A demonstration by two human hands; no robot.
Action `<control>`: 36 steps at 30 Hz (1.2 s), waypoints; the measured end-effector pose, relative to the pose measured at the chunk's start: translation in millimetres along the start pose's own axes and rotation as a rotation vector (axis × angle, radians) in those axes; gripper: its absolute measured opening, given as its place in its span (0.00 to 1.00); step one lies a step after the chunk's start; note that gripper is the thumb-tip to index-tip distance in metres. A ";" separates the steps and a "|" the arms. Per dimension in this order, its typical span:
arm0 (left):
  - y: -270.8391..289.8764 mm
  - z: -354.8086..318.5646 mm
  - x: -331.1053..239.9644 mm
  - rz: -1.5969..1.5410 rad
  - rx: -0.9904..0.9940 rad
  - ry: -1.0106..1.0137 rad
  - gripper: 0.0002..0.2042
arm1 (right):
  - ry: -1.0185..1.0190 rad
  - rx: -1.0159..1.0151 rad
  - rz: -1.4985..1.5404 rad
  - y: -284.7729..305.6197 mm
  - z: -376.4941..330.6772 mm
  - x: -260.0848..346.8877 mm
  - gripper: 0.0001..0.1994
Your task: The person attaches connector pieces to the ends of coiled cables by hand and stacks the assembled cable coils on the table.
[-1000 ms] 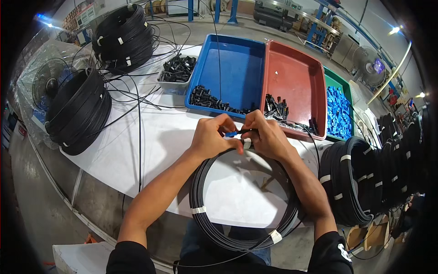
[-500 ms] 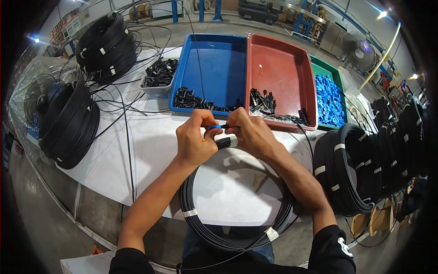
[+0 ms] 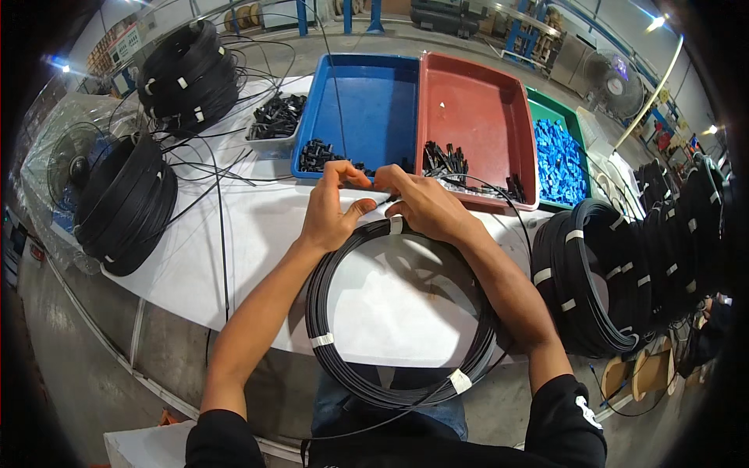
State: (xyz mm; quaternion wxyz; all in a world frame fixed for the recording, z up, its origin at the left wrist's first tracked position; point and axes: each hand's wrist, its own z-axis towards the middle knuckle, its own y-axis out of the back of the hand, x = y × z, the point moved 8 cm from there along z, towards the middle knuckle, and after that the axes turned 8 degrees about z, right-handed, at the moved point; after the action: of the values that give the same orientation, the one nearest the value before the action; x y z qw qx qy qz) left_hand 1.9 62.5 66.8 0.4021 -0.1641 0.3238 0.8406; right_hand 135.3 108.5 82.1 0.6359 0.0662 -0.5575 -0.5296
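Both hands meet at the far edge of a black cable coil [image 3: 398, 327] lying flat on the white table [image 3: 257, 234], its near arc hanging over the table edge toward the person. Left hand [image 3: 331, 214]: fingers curled, thumb and forefinger pinched on a thin black cable end [image 3: 384, 200] just above the coil's top. Right hand [image 3: 425, 207]: fingers closed over the same cable end from the other side, knuckles covering the coil's top arc; what sits between the fingertips is too small to make out.

Coil bound with white tape bands: three visible, one at top by the right hand, one lower left, one lower right.

Around:
- Three trays side by side beyond the hands: blue tray [image 3: 367, 93], red tray [image 3: 476, 109], green tray [image 3: 555, 117].
- Blue tray: small heap of black connectors at its near left corner. Red tray: black connectors scattered along its near edge. Green tray: filled with small blue parts [image 3: 558, 160].
- One grey bin [image 3: 275, 125] left of the blue tray, holding black pieces.
- Two stacks of black coils on the left: far stack [image 3: 191, 74], near stack [image 3: 125, 203].
- A row of upright coils [image 3: 616, 273] at right, well apart from the hands; count unclear.
- Loose black cables [image 3: 218, 171] trail across the table between the left stacks and the trays.
- One fan [image 3: 74, 160] at far left, partly hidden behind the near stack.
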 end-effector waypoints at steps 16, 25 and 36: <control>224.6 -117.9 -189.2 0.421 -0.121 -0.095 0.12 | 0.251 0.015 0.001 28.1 -109.1 113.0 0.14; 126.2 -307.9 -187.7 -0.118 -0.470 0.838 0.19 | -0.065 -0.515 0.172 91.9 -196.1 67.1 0.10; 63.8 -292.6 -154.5 -1.015 -0.721 0.605 0.13 | 0.159 0.152 -0.213 -69.5 -204.9 173.1 0.50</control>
State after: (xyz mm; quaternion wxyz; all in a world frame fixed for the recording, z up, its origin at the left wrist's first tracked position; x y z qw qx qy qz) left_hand 52.7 -253.2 -39.5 0.5581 -0.6460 0.0051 0.5208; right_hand 221.6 -154.6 70.1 0.6115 0.2145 -0.5338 -0.5433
